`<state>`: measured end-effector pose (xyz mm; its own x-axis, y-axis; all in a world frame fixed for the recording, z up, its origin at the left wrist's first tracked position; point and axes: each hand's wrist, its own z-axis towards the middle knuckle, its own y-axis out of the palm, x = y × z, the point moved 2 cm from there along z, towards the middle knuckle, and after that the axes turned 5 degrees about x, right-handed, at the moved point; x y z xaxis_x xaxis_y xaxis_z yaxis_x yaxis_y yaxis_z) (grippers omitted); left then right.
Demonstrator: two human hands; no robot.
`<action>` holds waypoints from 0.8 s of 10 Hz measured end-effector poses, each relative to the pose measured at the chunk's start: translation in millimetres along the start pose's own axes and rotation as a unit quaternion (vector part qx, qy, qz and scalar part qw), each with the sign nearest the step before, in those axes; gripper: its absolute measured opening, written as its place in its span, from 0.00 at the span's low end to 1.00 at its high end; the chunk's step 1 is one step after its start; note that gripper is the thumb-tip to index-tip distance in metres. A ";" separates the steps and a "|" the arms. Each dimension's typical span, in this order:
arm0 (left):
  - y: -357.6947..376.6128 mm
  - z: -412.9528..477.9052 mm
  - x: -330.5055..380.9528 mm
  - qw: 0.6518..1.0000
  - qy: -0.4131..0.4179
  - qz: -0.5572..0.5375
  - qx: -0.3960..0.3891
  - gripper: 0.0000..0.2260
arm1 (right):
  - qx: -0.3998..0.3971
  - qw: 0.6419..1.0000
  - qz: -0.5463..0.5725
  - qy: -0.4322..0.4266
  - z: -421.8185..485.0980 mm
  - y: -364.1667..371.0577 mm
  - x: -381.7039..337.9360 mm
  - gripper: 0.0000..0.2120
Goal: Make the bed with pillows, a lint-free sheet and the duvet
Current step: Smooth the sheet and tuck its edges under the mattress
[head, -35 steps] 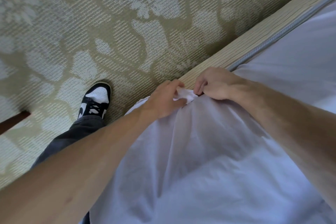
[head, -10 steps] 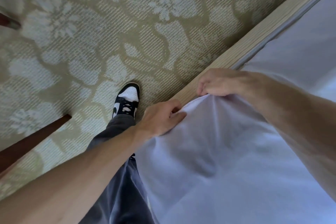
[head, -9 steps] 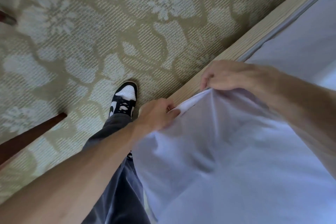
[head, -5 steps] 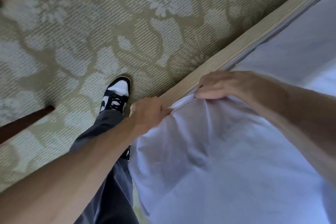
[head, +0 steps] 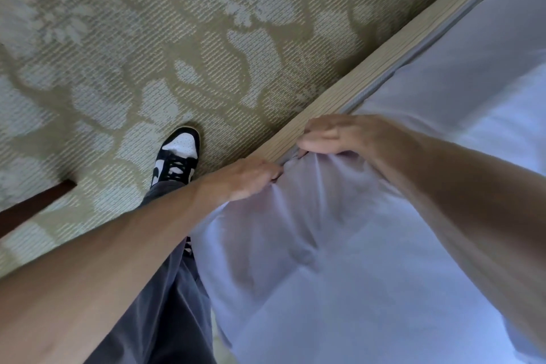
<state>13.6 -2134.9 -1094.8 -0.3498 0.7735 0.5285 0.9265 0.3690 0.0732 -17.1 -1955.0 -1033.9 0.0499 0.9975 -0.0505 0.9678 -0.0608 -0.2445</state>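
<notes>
View from above, looking down at a bed's edge. A white sheet (head: 325, 245) covers the mattress corner and drapes toward the person's legs. The left hand (head: 245, 177) curls its fingers into the sheet's edge beside the pale wooden bed frame (head: 354, 83). Just beyond it, the right hand (head: 339, 136) pinches the same edge between thumb and fingers, the fabric bunching beneath both hands. A black-and-white shoe (head: 177, 159) stands on floral carpet (head: 147, 38).
</notes>
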 end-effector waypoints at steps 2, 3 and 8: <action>23.8 39.5 1.7 0.984 -0.119 -0.110 -0.072 0.12 | -0.102 0.991 0.086 0.012 16.2 -4.4 -6.1 0.17; 9.0 40.7 3.4 0.961 -0.141 -0.130 -0.199 0.23 | -0.046 0.995 0.070 0.055 12.5 -13.5 -2.3 0.11; -0.5 24.3 15.1 0.994 -0.025 -0.077 0.075 0.24 | 0.229 0.970 -0.074 0.015 -83.7 -22.6 29.4 0.10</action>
<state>4.5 -2110.8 -1107.4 -0.4956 0.7255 0.4775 0.8321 0.5542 0.0216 -16.8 -1921.2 -948.8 -0.0673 0.9968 0.0433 0.7537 0.0793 -0.6524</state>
